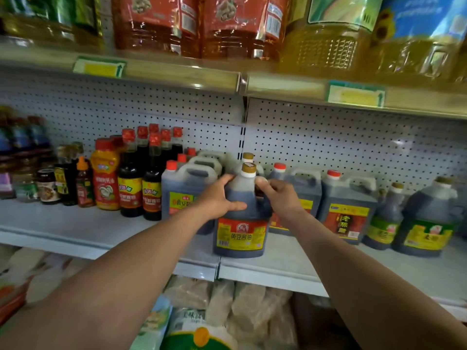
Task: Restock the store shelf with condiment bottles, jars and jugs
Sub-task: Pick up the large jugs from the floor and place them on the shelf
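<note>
Here, both your hands grasp a dark plastic soy sauce jug (241,223) with a red-and-yellow label: left hand (219,197) on its shoulder, right hand (278,198) at its handle, near the white metal shelf's (88,231) front edge.

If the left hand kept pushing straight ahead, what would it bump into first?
The left hand already holds the dark soy sauce jug. Pushed straight back, that jug would probably meet the matching gold-capped jug right behind it first, though depth is hard to judge here.
</note>
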`<state>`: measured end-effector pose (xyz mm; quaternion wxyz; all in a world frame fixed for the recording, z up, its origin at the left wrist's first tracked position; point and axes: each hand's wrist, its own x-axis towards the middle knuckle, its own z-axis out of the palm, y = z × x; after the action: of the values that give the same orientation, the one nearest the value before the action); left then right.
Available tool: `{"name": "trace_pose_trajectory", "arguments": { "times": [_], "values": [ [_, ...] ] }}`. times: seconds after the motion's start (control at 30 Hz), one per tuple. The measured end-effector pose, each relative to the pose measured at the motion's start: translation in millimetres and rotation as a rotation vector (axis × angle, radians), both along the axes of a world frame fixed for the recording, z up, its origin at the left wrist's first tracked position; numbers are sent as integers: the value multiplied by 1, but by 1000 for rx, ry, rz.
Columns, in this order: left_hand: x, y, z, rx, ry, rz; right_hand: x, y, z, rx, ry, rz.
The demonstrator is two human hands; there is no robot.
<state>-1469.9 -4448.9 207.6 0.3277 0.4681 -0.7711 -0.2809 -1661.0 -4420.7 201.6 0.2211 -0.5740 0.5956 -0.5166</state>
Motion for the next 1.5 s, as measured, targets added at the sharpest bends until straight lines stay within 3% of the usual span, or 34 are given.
{"name": "trace_pose_trajectory", "arguments": {
  "times": [0.27,0.43,0.63,1.23,1.5],
  "values": [
    [-8,-28,1,-18,-188,2,-25,-5,-47,29,-68,252],
    [-8,-40,10,-96,-361,32,-27,-7,-69,105,144,145],
    [-9,-52,19,-245,-573,108,-18,-19,-70,56,192,82],
    [-19,-84,27,-289,-671,106,-10,-51,-61,121,219,32],
    [-12,-71,17,-399,-640,123,12,-29,-51,178,292,-141]
  ]
}}
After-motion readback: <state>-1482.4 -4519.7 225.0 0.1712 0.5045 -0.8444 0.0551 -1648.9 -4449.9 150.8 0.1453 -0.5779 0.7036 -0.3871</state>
